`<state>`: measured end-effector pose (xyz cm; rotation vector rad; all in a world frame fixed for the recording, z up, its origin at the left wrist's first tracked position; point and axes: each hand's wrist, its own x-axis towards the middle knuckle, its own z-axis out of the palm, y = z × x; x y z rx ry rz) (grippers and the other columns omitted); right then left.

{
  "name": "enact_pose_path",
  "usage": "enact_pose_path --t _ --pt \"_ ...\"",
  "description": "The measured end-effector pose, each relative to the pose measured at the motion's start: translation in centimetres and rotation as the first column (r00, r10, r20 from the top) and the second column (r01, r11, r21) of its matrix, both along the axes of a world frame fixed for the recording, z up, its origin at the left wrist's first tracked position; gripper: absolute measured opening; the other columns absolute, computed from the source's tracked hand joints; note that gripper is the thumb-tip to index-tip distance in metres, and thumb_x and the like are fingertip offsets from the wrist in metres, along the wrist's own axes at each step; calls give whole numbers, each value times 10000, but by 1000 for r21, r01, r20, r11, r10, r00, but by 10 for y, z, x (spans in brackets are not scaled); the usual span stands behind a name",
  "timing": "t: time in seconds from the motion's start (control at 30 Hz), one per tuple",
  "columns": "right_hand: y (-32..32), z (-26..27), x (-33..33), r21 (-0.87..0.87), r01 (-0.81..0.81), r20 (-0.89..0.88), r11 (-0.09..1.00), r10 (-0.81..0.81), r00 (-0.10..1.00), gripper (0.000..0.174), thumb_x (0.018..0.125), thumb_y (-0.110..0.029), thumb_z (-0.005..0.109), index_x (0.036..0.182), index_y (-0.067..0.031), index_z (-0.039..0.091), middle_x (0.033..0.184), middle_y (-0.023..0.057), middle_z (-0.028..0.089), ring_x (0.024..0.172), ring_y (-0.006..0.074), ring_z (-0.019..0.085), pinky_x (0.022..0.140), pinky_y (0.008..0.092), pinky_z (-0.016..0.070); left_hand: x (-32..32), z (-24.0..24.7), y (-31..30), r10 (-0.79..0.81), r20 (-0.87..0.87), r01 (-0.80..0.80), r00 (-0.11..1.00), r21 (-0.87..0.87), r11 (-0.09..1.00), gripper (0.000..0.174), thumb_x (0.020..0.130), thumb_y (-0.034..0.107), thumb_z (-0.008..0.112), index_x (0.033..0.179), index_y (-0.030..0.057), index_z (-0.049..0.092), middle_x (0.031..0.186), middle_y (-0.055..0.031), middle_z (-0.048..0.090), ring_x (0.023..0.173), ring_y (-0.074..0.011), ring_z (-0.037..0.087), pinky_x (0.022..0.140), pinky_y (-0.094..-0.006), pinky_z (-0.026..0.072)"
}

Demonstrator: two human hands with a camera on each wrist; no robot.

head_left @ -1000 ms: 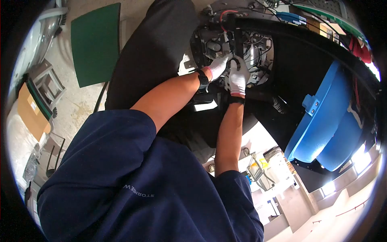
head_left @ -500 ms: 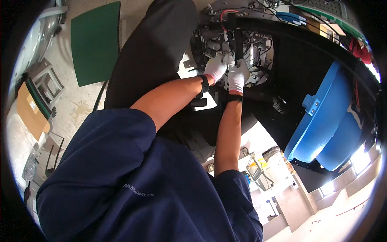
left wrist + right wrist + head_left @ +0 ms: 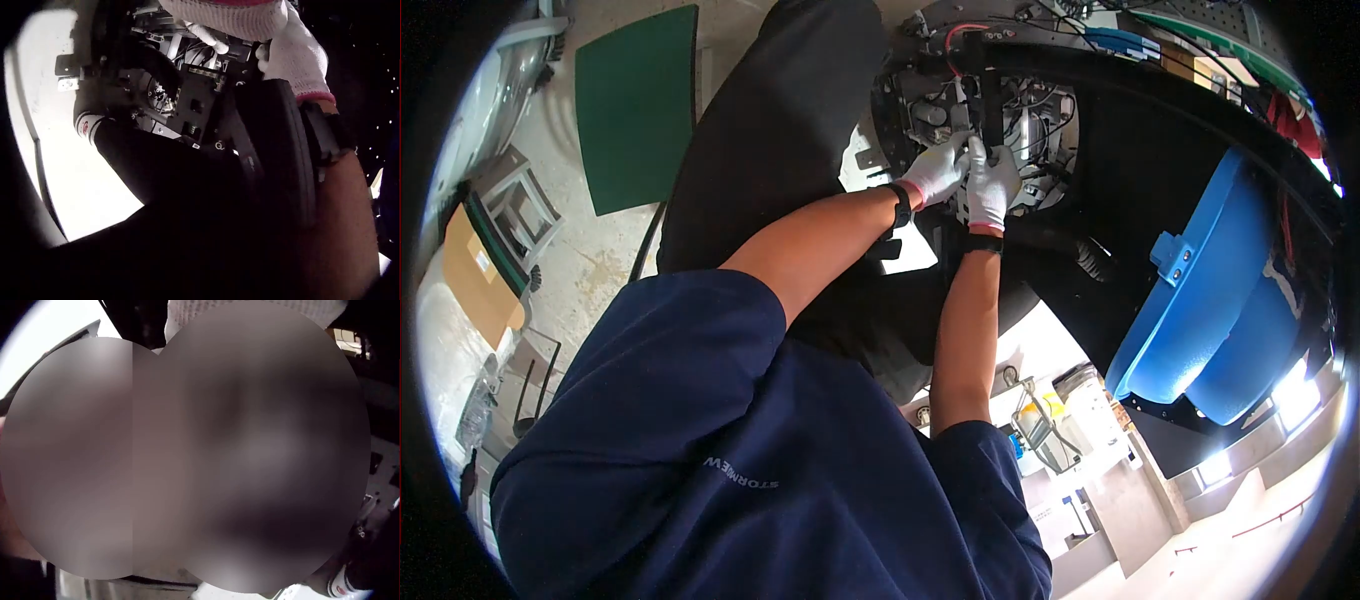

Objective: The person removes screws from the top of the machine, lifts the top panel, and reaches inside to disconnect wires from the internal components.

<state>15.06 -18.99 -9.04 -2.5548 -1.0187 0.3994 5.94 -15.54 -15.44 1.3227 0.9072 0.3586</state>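
Note:
Both hands wear white knit gloves with pink cuffs and meet in front of an opened machine housing (image 3: pixel 1040 140) packed with wiring and metal parts. From the left, my left hand (image 3: pixel 938 172) reaches in with its fingers curled, pinching at a small part. Beside it my right hand (image 3: pixel 992 188) is upright, thumb and fingers bent together round the same spot. The fingers mostly hide the part; I cannot tell its kind. Just above the fingertips runs a black upright bar (image 3: pixel 992 110). In the left wrist view a black board-like module (image 3: pixel 195 103) lies below the gloves.
A thick black frame rim (image 3: pixel 1120 85) arches over the housing. Large blue shells (image 3: pixel 1200 310) stand at the right. A red cable (image 3: pixel 952 45) loops above the opening. My bent leg (image 3: pixel 775 120) is close on the left, with a green panel (image 3: pixel 635 110) on the floor beyond.
The left hand has shifted slightly down and its fingers have curled more. The right hand has turned a little, and the dark loop seen above it earlier is now largely covered.

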Motion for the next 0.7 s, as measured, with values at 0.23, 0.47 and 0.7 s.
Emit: enact_pose_path --t 0.23,0.47,0.7 --pt "-9 -7 3 172 -56 3 983 56 998 277 910 -255 622 996 8 644 798 139 684 713 266 665 668 369 514 4 -1 3 106 151 -99 983 -54 994 414 957 261 537 1300 35 486 1124 -250 639 1031 -374 639 860 -398 495" --pt "-10 -7 17 237 131 -461 963 -7 887 323 872 -97 612 1154 58 645 1043 121 695 906 162 626 811 286 495 9 0 0 135 104 -90 985 -353 931 466 947 272 554 1330 24 458 1167 -233 626 1103 -318 608 932 -365 459" --pt "-10 -8 17 225 162 -477 961 -36 878 278 879 -87 632 1126 35 669 884 53 649 735 88 541 666 229 419 8 -10 2 132 129 -89 983 -294 952 569 903 301 600 1358 -11 462 1142 -217 646 1071 -315 620 919 -356 462"
